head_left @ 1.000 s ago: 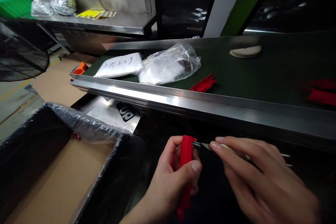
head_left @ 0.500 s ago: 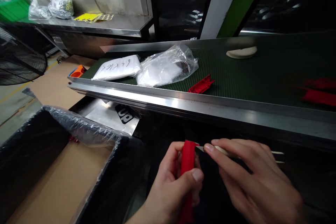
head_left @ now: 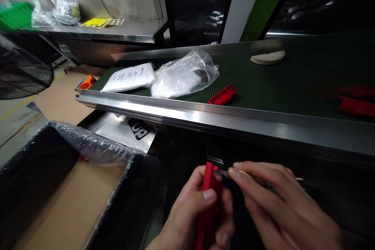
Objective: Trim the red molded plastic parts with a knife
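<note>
Head view, left hand fingers clamped on red part, right hand pinching blade, "up" label

Plastic part in left hand: bright red. Blade: silver, pale handle. Conveyor belt: dark green, fine ribbed texture; rail shiny steel. Loose part on belt: red. Bag: white, black handwriting. Box: brown cardboard, black liner. Bin: green. Stickers: yellow.

My left hand curled tight, thumb on top; right hand pinching, fingers extended forward.
</note>
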`<state>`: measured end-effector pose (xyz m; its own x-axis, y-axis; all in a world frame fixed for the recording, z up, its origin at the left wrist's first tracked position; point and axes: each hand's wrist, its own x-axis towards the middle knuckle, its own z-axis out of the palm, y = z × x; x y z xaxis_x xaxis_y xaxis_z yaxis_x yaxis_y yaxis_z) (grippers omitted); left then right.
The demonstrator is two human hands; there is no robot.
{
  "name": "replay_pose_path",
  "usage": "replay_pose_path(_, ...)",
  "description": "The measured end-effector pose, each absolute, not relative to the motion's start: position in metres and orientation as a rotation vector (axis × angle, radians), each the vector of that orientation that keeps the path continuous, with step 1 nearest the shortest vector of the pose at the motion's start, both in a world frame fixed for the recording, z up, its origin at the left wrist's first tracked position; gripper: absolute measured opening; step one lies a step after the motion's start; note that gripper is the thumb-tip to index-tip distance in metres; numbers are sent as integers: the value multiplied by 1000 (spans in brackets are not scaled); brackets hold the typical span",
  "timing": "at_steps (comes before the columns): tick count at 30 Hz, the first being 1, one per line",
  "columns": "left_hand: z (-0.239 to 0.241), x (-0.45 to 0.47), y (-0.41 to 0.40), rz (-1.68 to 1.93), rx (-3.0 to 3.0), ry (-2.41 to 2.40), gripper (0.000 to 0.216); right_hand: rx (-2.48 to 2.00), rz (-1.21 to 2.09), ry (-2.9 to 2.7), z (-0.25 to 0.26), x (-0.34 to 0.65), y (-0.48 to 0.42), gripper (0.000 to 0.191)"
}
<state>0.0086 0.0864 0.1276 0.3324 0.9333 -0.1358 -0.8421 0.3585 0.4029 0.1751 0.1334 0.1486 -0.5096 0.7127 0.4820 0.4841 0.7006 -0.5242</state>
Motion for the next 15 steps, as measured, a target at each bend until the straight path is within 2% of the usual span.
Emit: replay_pose_path(15,137,12,86,1141,256,558,17,-895,421,-2178,141,173,139,44)
